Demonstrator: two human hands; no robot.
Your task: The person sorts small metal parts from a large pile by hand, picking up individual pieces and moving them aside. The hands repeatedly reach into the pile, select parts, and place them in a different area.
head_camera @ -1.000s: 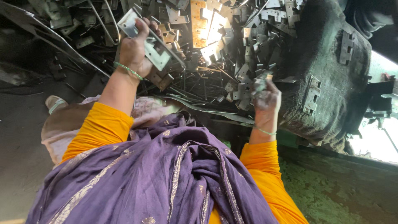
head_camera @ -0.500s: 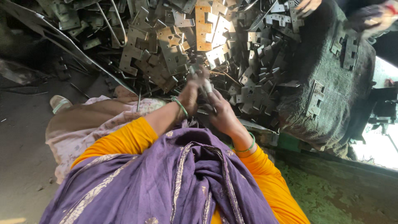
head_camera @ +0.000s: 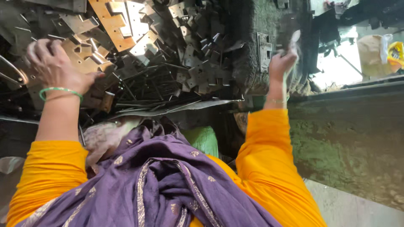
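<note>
Down on the heap of stamped metal plates (head_camera: 168, 54), the left hand (head_camera: 57, 67) lies palm down with its fingers (head_camera: 40, 48) spread and curled over a notched plate (head_camera: 82, 59), pressing on it rather than lifting it; a green bangle (head_camera: 61, 90) circles that wrist. Just beyond the hand, two rust-orange plates (head_camera: 111, 21) catch the light among the duller grey ones. Thin metal rods (head_camera: 139, 98) and a long flat strip (head_camera: 176, 108) lie along the near edge of the heap, close to the person's lap.

Well apart, to the right, the right hand (head_camera: 282, 63) is raised with its fingers (head_camera: 290, 52) pinched on a small pale metal piece (head_camera: 296, 37), which is blurred, so its shape cannot be told. It hangs in front of a dark, dirt-caked sack (head_camera: 261, 25), on which another hinged plate (head_camera: 264, 46) rests.

Both arms wear orange sleeves (head_camera: 269, 168), and a purple scarf (head_camera: 160, 189) with pale trim lies across the lap. A green bundle (head_camera: 204, 141) shows between the scarf and the right sleeve. To the right runs a grimy concrete ledge (head_camera: 349, 143), with bright daylight beyond it.
</note>
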